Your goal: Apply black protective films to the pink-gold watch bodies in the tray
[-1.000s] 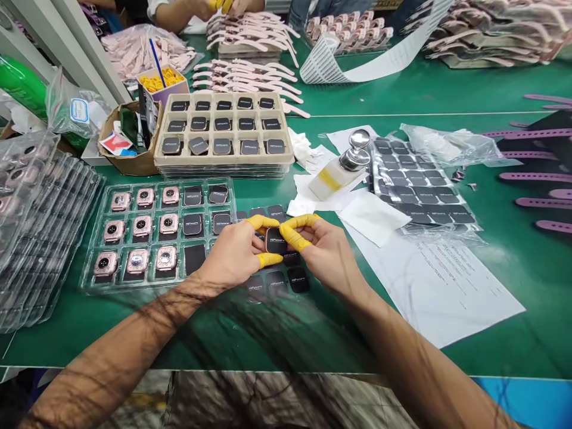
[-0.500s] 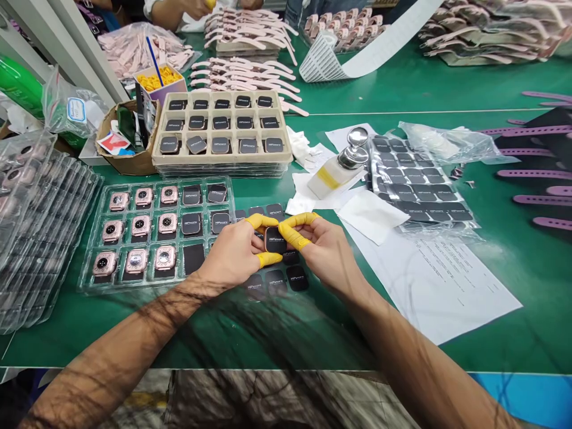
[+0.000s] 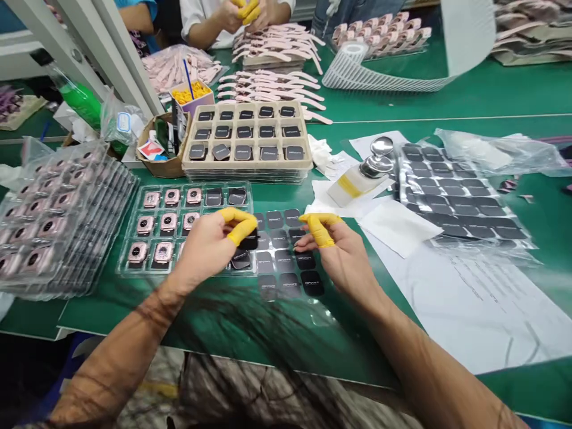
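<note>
Yellow finger covers are on both hands. My left hand (image 3: 210, 241) pinches a black-faced watch case (image 3: 249, 239) over the right side of the clear tray (image 3: 127, 238), whose compartments hold pink watch cases (image 3: 168, 221) and several black-faced ones (image 3: 213, 196). My right hand (image 3: 342, 247) is above the right edge of a sheet of black square stickers (image 3: 285, 260), thumb and forefinger curved with a gap between them and nothing seen in it. The sheet lies on the green table beside the clear tray.
Behind stands a beige tray (image 3: 308, 156) of black-faced cases. Stacked trays (image 3: 58, 220) are at the left, with a cardboard box (image 3: 163, 167). A dispenser bottle (image 3: 360, 179), papers (image 3: 482, 298) and sticker sheets (image 3: 447, 190) lie right. A person's hands (image 3: 245, 12) are at the back.
My hands have separated. My left hand has carried the watch case left to the clear tray, while my right hand has let go of it. The view has shifted left.
</note>
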